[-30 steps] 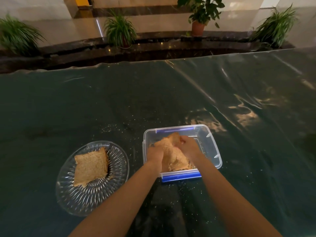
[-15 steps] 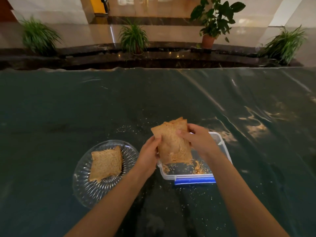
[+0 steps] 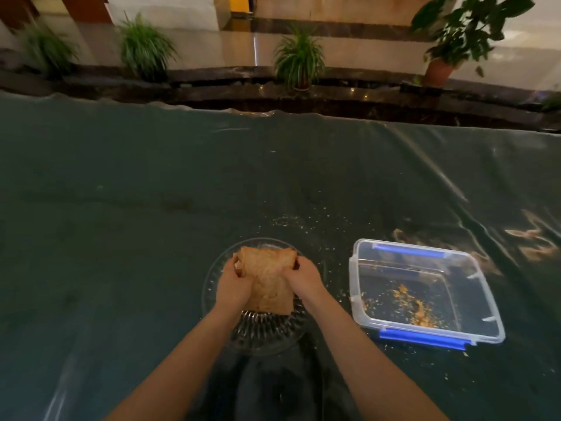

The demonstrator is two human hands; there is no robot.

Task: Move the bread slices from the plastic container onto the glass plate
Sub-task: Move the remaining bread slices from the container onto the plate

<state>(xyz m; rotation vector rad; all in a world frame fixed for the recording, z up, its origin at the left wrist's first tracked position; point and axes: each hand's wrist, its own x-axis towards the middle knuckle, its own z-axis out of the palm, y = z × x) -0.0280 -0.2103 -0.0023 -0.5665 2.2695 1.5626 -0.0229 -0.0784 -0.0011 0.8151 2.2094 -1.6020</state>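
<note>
- the table (image 3: 151, 192), under a dark glossy cover, fills the view; crumbs are scattered over it around 12 to 2 o'clock of the glass plate.
- the plastic container (image 3: 467, 262) sits well apart from the hands, at about 3 o'clock of the plate. only crumbs (image 3: 406, 302) show on its floor, so i judge no slices are left in it.
- the glass plate (image 3: 267, 335) lies straight ahead of the person, its near rim bare at 6 o'clock.
- the bread slices (image 3: 267, 278) are a small stack held over the middle of the plate, long axis running 12 to 6 o'clock, far end fanned slightly. whether the underside touches the plate, or another slice lies beneath, i cannot tell.
- the left hand (image 3: 233, 287) pinches the stack's edge at 9 o'clock, fingers curled tight round it.
- the right hand (image 3: 303, 278) clamps the opposite edge at 3 o'clock, equally near.
- the coming move turns on the plate being directly below the grip: a short lowering and release, i judge, with both hands letting go together so the stack stays square.
</note>
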